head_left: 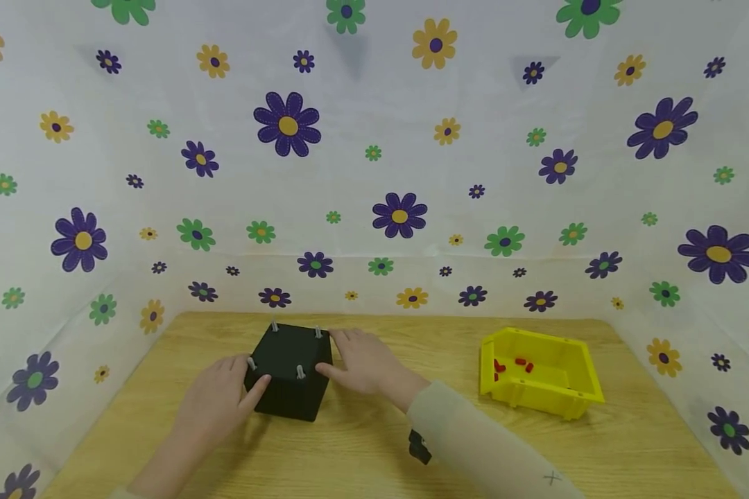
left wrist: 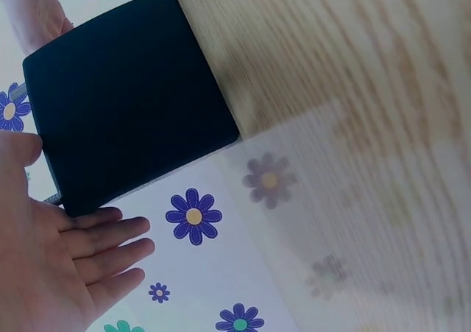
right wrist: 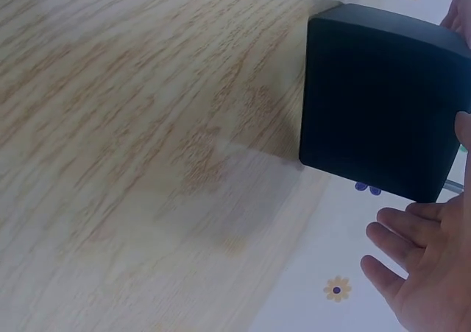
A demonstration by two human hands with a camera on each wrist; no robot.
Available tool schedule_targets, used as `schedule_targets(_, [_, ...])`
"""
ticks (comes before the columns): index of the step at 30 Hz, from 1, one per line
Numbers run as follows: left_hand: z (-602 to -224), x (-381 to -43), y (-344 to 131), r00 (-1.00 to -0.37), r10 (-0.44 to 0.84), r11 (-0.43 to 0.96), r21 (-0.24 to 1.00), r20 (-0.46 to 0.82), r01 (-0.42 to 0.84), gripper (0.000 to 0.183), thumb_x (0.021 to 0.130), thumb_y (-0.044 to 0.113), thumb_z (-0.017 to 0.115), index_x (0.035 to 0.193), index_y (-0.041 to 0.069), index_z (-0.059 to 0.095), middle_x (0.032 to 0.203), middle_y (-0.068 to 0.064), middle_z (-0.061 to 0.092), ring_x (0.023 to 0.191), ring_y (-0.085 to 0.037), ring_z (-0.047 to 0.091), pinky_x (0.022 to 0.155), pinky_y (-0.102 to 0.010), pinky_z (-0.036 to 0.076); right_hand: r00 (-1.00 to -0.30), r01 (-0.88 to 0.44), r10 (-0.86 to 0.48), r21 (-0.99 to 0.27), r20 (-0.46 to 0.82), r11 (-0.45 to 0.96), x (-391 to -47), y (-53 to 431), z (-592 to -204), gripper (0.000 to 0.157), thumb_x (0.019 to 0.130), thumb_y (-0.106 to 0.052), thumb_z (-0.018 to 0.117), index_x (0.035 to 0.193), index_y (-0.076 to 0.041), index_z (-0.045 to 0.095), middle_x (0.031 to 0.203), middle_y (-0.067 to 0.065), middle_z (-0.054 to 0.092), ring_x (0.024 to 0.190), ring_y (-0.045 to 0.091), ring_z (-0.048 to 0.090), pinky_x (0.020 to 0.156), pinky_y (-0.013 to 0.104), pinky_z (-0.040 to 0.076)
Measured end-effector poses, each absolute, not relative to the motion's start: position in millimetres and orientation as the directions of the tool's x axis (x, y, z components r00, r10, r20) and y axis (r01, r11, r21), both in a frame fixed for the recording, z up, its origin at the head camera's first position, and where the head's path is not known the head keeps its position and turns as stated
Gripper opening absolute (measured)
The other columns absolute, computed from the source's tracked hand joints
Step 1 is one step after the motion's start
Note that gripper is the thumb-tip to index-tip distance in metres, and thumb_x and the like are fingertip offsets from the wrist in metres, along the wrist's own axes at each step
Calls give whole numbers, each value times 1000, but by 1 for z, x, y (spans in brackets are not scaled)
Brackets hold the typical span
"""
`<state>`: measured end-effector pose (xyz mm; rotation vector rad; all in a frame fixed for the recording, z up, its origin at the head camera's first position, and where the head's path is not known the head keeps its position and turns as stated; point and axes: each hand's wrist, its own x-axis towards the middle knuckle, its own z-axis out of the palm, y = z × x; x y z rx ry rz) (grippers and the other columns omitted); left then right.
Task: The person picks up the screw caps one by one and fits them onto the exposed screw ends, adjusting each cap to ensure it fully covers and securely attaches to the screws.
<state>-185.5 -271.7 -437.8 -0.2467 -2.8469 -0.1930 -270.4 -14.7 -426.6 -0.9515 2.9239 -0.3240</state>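
Touching black box, fingers straight, spread

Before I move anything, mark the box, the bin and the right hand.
Box (head_left: 287, 360): head view, on its top face.
Bin (head_left: 537, 399): head view, on its near wall.
Right hand (head_left: 365, 362): head view, on its back.
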Motion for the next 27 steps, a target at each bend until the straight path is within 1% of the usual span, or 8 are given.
schedule_targets(7, [-436, -181, -268, -953, 134, 978, 121, 272, 172, 61, 104, 48, 64, 126, -9, 66, 122, -27, 73, 113, -45, 70, 98, -58, 58, -793, -597, -609, -220, 20, 771, -270, -9, -429, 79, 108, -63, 44, 165, -10, 35, 163, 13, 50, 151, 31, 49, 126, 45, 40])
schedule_targets(15, [-433, -174, -263, -948, 143, 977, 112, 285, 181, 59, 100, 49, 70, 122, -6, 69, 109, -21, 77, 96, -36, 75, 84, -50, 63, -775, -615, -632, -239, 10, 751, -271, 0, -428, 78, 108, -62, 46, 165, -10, 34, 165, 12, 48, 152, 29, 47, 126, 43, 39])
schedule_targets(20, [-432, -173, -259, -946, 151, 978, 97, 286, 186, 59, 98, 51, 72, 119, -5, 70, 99, -17, 77, 83, -29, 73, 75, -45, 63, -770, -618, -638, -251, 5, 745, -270, 5, -427, 78, 107, -61, 49, 165, -9, 36, 164, 12, 49, 153, 29, 47, 126, 43, 39])
schedule_targets(23, [-432, -172, -256, -950, 152, 979, 93, 271, 183, 61, 97, 54, 72, 119, -4, 70, 97, -16, 77, 82, -27, 73, 73, -44, 63, -769, -615, -639, -263, -7, 743, -270, 9, -426, 78, 107, -60, 49, 164, -9, 37, 164, 13, 49, 152, 29, 47, 126, 43, 39])
schedule_targets(27, [-432, -172, -253, -946, 151, 979, 87, 287, 183, 60, 97, 55, 72, 115, -2, 70, 89, -11, 75, 76, -23, 70, 69, -41, 62, -761, -622, -648, -273, -9, 734, -269, 13, -425, 78, 107, -60, 50, 165, -9, 37, 163, 13, 50, 151, 29, 48, 126, 44, 40])
